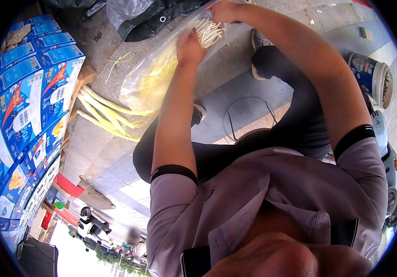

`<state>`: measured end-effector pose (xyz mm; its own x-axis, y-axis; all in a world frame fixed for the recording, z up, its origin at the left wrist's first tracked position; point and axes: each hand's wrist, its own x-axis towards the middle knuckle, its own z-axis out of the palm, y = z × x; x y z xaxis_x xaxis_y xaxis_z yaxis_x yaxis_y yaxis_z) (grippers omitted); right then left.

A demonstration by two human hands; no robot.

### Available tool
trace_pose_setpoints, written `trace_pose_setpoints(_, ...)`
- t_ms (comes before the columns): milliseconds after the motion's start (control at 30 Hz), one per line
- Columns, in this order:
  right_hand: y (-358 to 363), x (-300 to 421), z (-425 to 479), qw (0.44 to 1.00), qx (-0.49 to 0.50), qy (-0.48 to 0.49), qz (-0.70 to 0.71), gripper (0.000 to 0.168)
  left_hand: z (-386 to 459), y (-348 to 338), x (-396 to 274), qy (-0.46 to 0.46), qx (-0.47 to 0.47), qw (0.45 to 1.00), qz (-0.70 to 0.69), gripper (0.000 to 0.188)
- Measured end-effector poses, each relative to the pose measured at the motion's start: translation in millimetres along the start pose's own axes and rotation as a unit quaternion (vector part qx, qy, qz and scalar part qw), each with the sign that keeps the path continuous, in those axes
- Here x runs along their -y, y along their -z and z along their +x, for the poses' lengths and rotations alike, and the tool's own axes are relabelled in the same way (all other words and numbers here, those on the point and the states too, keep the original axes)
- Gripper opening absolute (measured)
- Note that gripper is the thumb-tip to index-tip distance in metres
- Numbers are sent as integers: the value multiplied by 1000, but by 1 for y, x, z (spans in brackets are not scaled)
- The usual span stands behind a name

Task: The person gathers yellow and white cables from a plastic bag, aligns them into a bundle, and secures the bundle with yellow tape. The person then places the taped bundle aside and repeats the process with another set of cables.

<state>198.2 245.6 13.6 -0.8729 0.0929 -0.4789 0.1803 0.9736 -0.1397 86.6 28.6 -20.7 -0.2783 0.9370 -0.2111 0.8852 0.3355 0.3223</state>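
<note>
A clear plastic bag [139, 86] lies slanted on the ground before me, with a bunch of blanched yellow chives [157, 74] inside. The white cut ends of the stems [210, 33] face the bag's mouth at upper right. My left hand [191, 50] is closed around the bunch near these white ends, thumb on top. At the bag's mouth, my right hand [224, 12] pinches the plastic edge and holds it up. Several thicker blanched yellow stalks [108, 112] lie loose on the paving left of the bag. A few thin yellow strands [117, 64] are scattered above them.
Stacked blue drink cartons [22, 93] rise on the left above a wooden pallet [82, 78]. A dark green tarpaulin [150, 24] lies beyond the bag. On the right are a bucket [371, 76] and a light blue scooter [380, 128]. My shoe [260, 41] stands near the bag.
</note>
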Motion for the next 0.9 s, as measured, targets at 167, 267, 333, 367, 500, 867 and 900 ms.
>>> trace_pose_setpoints(167, 28, 8, -9, 989, 59, 99, -97, 22, 8, 13, 6, 55, 102, 987, -110, 77)
trace_pose_setpoints(267, 54, 33, -18, 967, -61, -136, 208, 24, 10, 9, 34, 54, 75, 991, -92, 72)
trace_pose_setpoints(333, 43, 16, 4, 1000, -2, 14, 24, 27, 20, 29, 46, 55, 98, 976, -187, 69)
trace_pose_setpoints(367, 32, 7, 17, 993, 29, 90, -69, 29, 23, 39, 53, 57, 110, 965, -233, 68)
trace_pose_setpoints(500, 6, 4, 43, 988, -66, -68, 125, 33, 20, 76, 71, -6, 111, 942, -315, 66)
trace_pose_setpoints(867, 92, 3, 8, 882, -223, -218, 353, 41, 49, 197, 93, -15, 213, 956, -200, 54)
trace_pose_setpoints(900, 106, 13, 6, 890, -172, -201, 371, 42, 39, 193, 86, 3, 202, 957, -209, 53)
